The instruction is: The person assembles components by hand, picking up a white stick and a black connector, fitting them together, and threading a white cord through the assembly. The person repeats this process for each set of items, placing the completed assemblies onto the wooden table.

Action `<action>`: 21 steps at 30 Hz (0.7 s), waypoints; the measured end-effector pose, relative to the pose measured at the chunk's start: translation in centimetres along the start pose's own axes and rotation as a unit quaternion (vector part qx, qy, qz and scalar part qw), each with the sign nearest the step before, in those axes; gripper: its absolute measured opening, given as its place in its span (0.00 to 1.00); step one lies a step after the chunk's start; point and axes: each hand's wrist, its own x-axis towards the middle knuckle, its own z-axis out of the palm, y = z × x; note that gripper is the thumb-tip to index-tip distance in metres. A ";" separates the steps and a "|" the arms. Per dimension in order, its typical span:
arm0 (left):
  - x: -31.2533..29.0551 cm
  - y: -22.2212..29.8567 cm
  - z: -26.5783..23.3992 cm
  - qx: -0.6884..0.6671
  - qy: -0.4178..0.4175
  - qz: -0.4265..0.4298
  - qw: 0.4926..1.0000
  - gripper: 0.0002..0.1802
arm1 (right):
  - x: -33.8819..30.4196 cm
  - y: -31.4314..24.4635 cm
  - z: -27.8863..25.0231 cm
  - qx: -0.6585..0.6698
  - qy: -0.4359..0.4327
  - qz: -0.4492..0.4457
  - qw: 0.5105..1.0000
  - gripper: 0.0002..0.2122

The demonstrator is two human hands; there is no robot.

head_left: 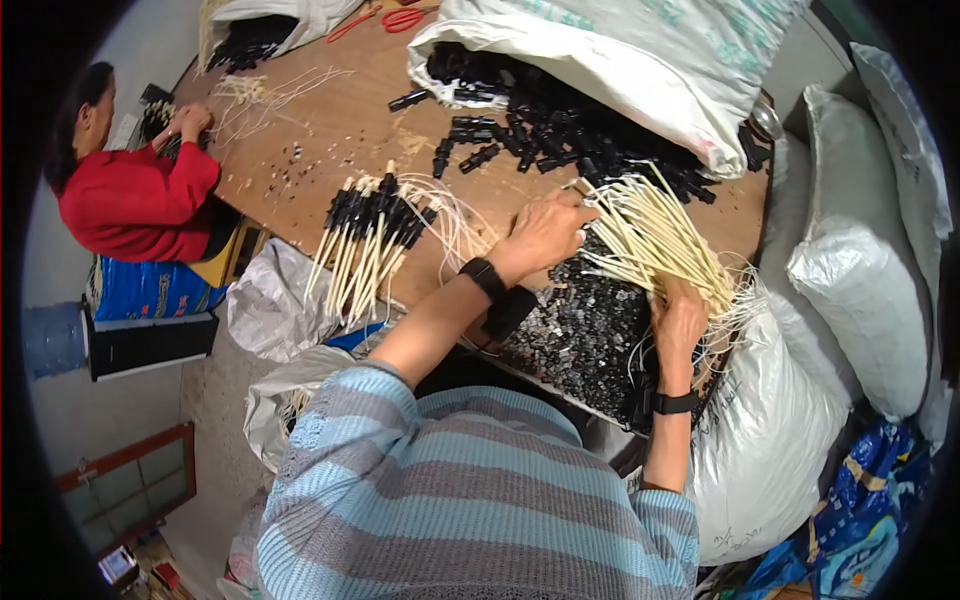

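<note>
A bundle of cream sleeved wires (668, 228) lies fanned out at the right side of the table, with thin white ends trailing off its right side. At the bundle's left end is my left hand (546, 230), its fingers bent and pinched together; what they hold is too small to name. My right hand (680, 318) grips the near edge of the same bundle, its fingertips partly hidden by the wires. Beneath both hands spreads a heap of small black and clear parts (575, 335). To the left lie cream wires fitted with black connectors (375, 215).
A white woven sack (620, 60) spills black connectors (520, 130) across the far side. Red-handled scissors (402, 19) lie at the back. Across the table's left end, a person in red (140, 205) handles small parts. Full sacks (850, 250) crowd the right edge.
</note>
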 end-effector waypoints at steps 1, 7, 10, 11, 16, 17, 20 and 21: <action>0.6 -0.5 0.7 0.036 -0.008 -0.018 0.999 0.19 | 0.0 0.6 0.6 0.000 -0.004 0.013 1.000 0.09; -1.1 -1.8 -0.3 0.047 -0.016 -0.058 0.997 0.13 | 0.6 2.5 1.4 -0.049 -0.033 0.028 0.998 0.05; -2.8 -2.8 -0.7 0.036 0.049 -0.080 0.995 0.13 | 1.5 1.1 0.8 0.008 0.076 -0.028 0.997 0.08; -3.1 -3.4 -0.6 0.056 0.087 -0.055 0.993 0.15 | 1.3 0.7 0.6 0.027 0.044 -0.019 0.999 0.10; -4.3 -4.9 -1.4 0.145 0.106 -0.082 0.980 0.24 | -0.2 -2.4 -0.3 0.135 -0.024 -0.026 0.990 0.09; -4.5 -4.8 -1.7 0.197 0.085 -0.105 0.971 0.26 | -0.5 -2.3 -0.1 0.125 -0.041 -0.021 0.991 0.09; -4.4 -3.4 -1.7 0.178 0.176 0.010 0.968 0.26 | -1.0 -2.2 0.8 0.085 -0.062 -0.022 0.994 0.10; -4.5 -3.5 -1.3 0.160 0.119 -0.008 0.980 0.24 | -1.0 -2.1 0.9 0.054 -0.067 -0.026 0.996 0.10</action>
